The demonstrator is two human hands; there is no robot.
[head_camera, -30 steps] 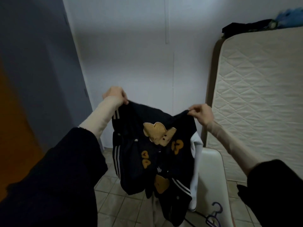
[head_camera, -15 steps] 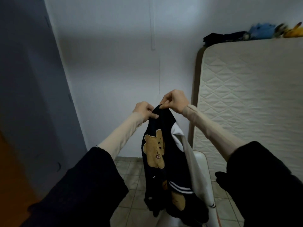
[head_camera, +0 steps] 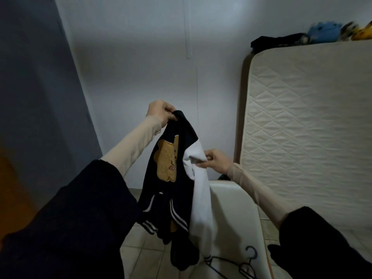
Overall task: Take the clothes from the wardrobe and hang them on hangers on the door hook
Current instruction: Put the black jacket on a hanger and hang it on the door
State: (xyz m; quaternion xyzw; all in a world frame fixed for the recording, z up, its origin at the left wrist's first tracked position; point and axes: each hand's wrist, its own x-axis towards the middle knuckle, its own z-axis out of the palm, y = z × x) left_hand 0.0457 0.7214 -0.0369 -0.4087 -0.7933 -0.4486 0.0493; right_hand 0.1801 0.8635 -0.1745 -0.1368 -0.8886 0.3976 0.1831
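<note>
A dark navy varsity jacket (head_camera: 177, 200) with a tan bear patch, white stripes and white sleeves hangs folded in front of me. My left hand (head_camera: 160, 112) grips its top edge and holds it up. My right hand (head_camera: 214, 161), lower and to the right, pinches the white sleeve near the shoulder. Dark hangers (head_camera: 244, 266) lie on the white chair (head_camera: 235, 210) just below the jacket's hem.
A quilted mattress (head_camera: 310, 121) leans upright on the right, with dark clothes (head_camera: 277, 42) and plush toys (head_camera: 326, 31) on its top edge. A grey wardrobe door (head_camera: 38, 93) stands on the left. A white wall is ahead, tiled floor (head_camera: 149, 256) below.
The hands, joined at the jacket's top half a second ago, have parted. My right hand dropped to the white sleeve; my left keeps holding the top.
</note>
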